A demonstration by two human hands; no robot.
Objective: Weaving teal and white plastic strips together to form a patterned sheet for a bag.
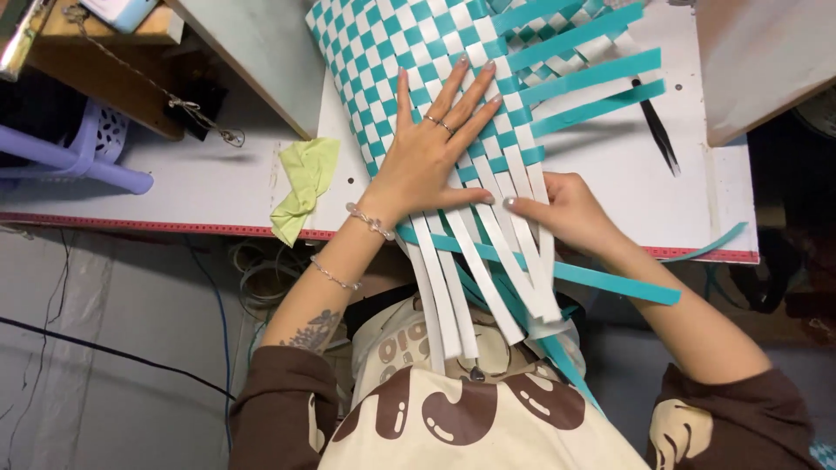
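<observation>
1. While the left hand (431, 148) lies flat with its fingers spread wide, it presses down on the checkered teal-and-white woven mat of flat plastic strips (409, 61), which rests on the white worktable with a red front edge (174, 187).
2. The right hand (562, 213) sits just beside the left, at the near edge of the weave, its thumb and fingertips closed on the loose white plastic strips (483, 270); exactly which strip it pinches is hard to tell, since its fingers curl under the palm.
3. Those white strips hang off the table edge toward the person's cream apron (488, 418), where their ends overlap and partly hide each other.
4. A long teal strip (601, 280) crosses beneath the white ones; its left part is covered by them and by the left wrist.
5. More loose teal strips (601, 74) fan out to the right of the weave.
6. The mat's far end is cut off by the top of the view.
7. A crumpled yellow-green cloth (300, 183) lies on the table left of the mat.
8. A thin dark pointed tool (657, 130) lies right of the strips; what kind it is cannot be made out.
</observation>
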